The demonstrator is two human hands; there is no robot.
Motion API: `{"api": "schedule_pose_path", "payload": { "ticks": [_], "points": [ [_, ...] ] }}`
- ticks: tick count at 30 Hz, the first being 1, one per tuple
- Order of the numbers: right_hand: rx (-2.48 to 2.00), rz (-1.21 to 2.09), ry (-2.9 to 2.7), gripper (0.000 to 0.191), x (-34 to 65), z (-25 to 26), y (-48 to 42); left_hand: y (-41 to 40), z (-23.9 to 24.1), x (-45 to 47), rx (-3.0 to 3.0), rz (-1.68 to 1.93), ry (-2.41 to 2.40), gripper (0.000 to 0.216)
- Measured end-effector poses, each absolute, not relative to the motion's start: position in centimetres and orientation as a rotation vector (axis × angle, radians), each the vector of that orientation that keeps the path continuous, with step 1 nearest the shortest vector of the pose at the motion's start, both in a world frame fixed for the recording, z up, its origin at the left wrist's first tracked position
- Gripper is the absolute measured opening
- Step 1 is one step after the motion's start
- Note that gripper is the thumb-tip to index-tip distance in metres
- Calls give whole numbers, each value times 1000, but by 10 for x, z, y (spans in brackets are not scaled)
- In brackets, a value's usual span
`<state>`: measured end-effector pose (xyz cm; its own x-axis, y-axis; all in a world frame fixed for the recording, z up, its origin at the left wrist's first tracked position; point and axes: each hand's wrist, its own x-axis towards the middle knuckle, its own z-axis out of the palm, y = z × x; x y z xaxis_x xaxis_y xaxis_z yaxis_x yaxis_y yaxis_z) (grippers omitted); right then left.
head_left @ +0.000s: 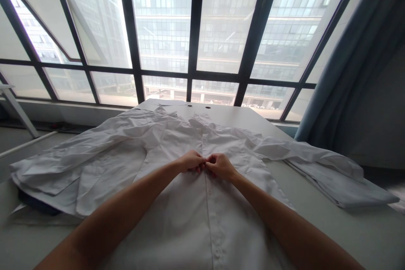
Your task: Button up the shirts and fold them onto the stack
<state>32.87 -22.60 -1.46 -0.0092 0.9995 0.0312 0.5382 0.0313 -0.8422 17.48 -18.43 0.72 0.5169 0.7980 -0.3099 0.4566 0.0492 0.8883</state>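
Observation:
A white button-up shirt lies face up and spread out, its collar at the far end and its sleeves out to both sides. My left hand and my right hand meet at the middle of its front placket. Both have their fingers pinched together on the placket edge, with the fingertips nearly touching. Whether a button is between them is hidden by the fingers. Below the hands the placket runs down toward me, with small pale buttons along it.
The shirt rests on a white table. Folded white cloth lies at the right under a sleeve. More white garments are heaped at the left, with something dark blue beneath. Windows stand behind, and a blue-grey curtain hangs at the right.

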Motion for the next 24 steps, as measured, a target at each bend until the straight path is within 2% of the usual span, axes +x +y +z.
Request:
{"api": "schedule_pose_path", "payload": {
  "ticks": [7,18,24],
  "points": [
    [-1594,1083,-1576,26,331,-5,-226,-187,10,175,1556,395,1077,35],
    [-1619,1074,-1576,29,334,-8,-223,-185,8,173,1645,395,1031,28],
    [-1609,1150,-1523,29,336,-7,-222,-183,5,172,2003,386,1092,25]
  ]
}}
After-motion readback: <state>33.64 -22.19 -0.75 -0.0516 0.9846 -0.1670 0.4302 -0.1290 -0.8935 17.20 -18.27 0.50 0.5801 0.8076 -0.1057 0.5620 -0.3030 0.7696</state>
